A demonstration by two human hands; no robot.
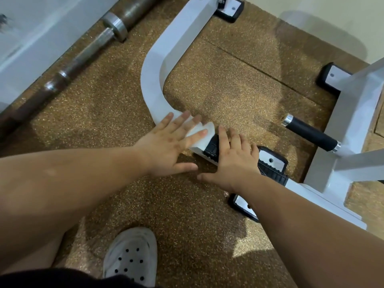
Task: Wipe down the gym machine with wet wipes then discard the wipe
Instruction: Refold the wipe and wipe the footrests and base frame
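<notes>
Head view shows wiping under way, not finished: the left hand (170, 142) presses the wipe (208, 129) flat onto the low end of the white frame (166, 50), fingers straight, grip released. The right hand (232, 161) rests just beside it on the frame's black foot (212, 149), fingers spread, grasping nothing. How much of the frame is clean cannot be told; I judge most of it is left, and discarding is not yet done. No bin or wipe pack is in view, so container contents cannot be told.
</notes>
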